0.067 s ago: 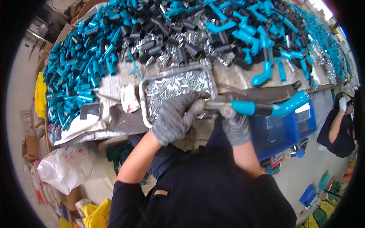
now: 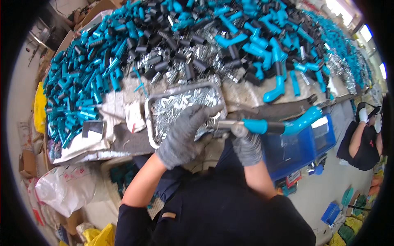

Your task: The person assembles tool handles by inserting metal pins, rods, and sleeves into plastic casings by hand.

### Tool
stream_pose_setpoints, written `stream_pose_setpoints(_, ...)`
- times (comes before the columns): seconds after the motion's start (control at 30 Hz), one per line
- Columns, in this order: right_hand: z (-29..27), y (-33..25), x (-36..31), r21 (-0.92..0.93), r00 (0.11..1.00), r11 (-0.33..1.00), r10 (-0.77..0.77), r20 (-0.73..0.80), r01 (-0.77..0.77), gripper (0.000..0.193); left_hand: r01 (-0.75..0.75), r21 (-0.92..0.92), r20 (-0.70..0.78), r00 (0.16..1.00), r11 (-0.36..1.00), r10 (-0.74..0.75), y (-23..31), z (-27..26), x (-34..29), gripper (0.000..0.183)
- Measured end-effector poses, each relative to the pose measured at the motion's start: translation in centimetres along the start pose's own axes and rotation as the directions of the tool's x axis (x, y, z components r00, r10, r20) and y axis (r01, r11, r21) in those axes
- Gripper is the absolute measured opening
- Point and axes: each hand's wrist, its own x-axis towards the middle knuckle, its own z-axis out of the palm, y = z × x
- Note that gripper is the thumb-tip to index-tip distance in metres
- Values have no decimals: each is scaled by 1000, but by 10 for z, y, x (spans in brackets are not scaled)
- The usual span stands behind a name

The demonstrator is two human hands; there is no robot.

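My right hand (image 2: 247, 146), in a grey knit glove, is closed around the metal shaft end of a bent teal-and-black tube handle (image 2: 276, 127). The handle lies nearly level, its teal curved end (image 2: 305, 119) pointing right and slightly up. Also gloved in grey, my left hand (image 2: 182, 137) is curled at the left tip of the metal shaft (image 2: 228, 124). A small coil-like metal bit (image 2: 212, 122) shows by its fingers; whether they grip it or the shaft is hard to make out. Just beyond the left hand is a metal tray (image 2: 148, 123) of small silvery pins.
Teal sleeves (image 2: 98, 84), black tubes (image 2: 154, 60) and bent teal handles (image 2: 276, 88) are heaped across the worktable. Blue bins (image 2: 287, 149) stand below its edge at right. A white plastic bag (image 2: 61, 188) lies at left. Another person (image 2: 361, 141) sits at far right.
The whole view has shifted slightly, so the table and tray appear lower and further left. My left fingers look a little more parted at the shaft tip; the right hand keeps its hold.
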Motion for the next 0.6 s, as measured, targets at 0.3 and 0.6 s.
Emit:
stream_pose_setpoints(0.3, 18, -14, -4, 16, 992, 998, -59, -110, 61, 32, -17, -75, -106, 994, 997, 9, 8, -6, 2, 46)
stream_pose_setpoints(0.6, 11, -23, -8, -110, 999, 994, 1, -44, -6, 30, 235, -262, 298, 942, 936, -153, 16, -15, 0, 71)
